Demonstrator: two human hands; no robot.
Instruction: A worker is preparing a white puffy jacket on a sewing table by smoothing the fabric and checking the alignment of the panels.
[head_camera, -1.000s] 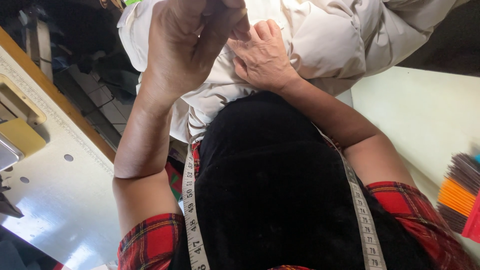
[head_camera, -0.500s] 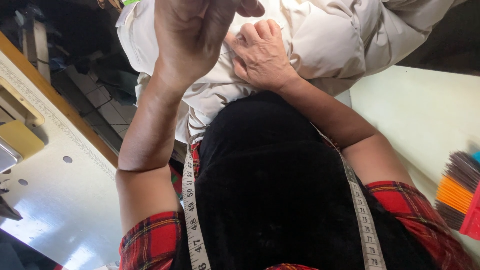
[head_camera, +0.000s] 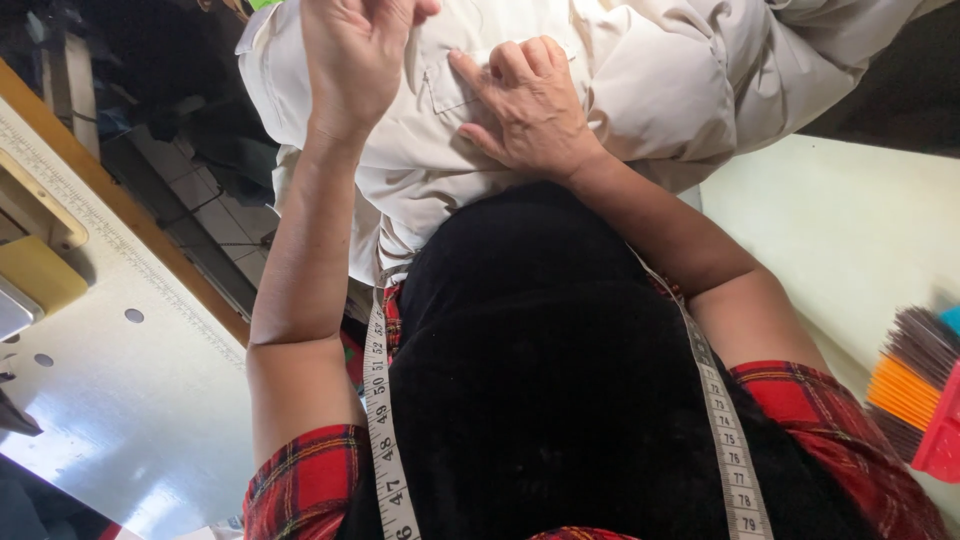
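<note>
A beige garment (head_camera: 650, 90) with a stitched pocket lies bunched on my lap. My right hand (head_camera: 530, 110) presses down on it at the pocket, fingers slightly bent and holding the cloth in place. My left hand (head_camera: 350, 55) is raised above the garment at the top of the view, thumb and fingers pinched together. Whatever they pinch is too small to see. A white measuring tape (head_camera: 385, 440) hangs round my neck over a black top with red plaid sleeves.
A white sewing table (head_camera: 130, 400) with a printed ruler along its wooden edge is at the left. A pale green surface (head_camera: 850, 230) lies at the right, with a bundle of coloured sticks or threads (head_camera: 915, 375) at its edge. Tiled floor shows between.
My left hand has lifted up and away from my right hand, toward the top of the view. My right hand has spread flatter on the pocket.
</note>
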